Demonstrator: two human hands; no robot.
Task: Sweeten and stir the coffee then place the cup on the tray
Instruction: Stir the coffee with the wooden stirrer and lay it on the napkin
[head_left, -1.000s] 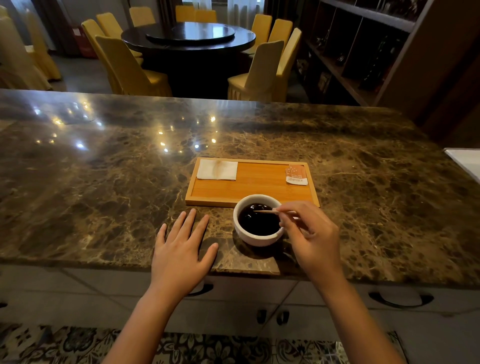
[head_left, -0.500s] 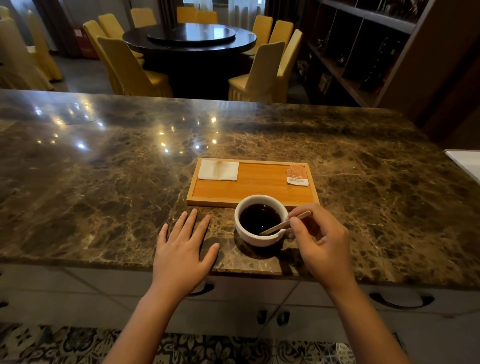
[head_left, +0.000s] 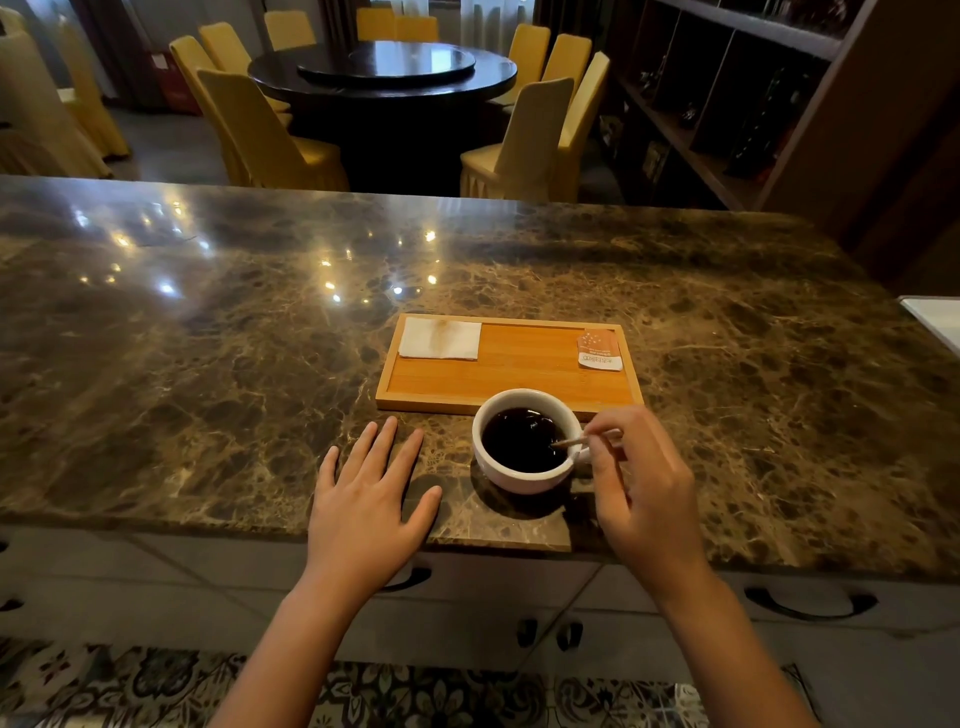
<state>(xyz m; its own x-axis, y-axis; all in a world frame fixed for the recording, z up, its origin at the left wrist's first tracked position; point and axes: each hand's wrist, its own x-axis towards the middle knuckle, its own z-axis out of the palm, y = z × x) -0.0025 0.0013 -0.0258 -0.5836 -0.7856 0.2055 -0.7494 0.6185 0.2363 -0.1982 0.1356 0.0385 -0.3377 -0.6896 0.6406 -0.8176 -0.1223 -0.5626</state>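
A white cup (head_left: 522, 475) full of dark coffee stands on the marble counter, just in front of the wooden tray (head_left: 519, 376). My right hand (head_left: 641, 499) is at the cup's right side, pinching a thin wooden stir stick (head_left: 571, 442) whose tip dips into the coffee near the right rim. My left hand (head_left: 369, 504) lies flat on the counter to the left of the cup, fingers spread, holding nothing. On the tray lie a white napkin (head_left: 440, 339) at the far left and an orange sugar sachet (head_left: 600, 351) at the far right.
The brown marble counter (head_left: 208, 364) stretches wide on both sides, its front edge close to my hands. A white object (head_left: 935, 319) juts in at the right edge. Behind the counter are a round dark table (head_left: 384, 67), yellow chairs (head_left: 270, 135) and shelving (head_left: 727, 104).
The stir stick's tip has swept from the far side of the cup to its right rim while my right hand shifted slightly right. My left hand has stayed flat in place.
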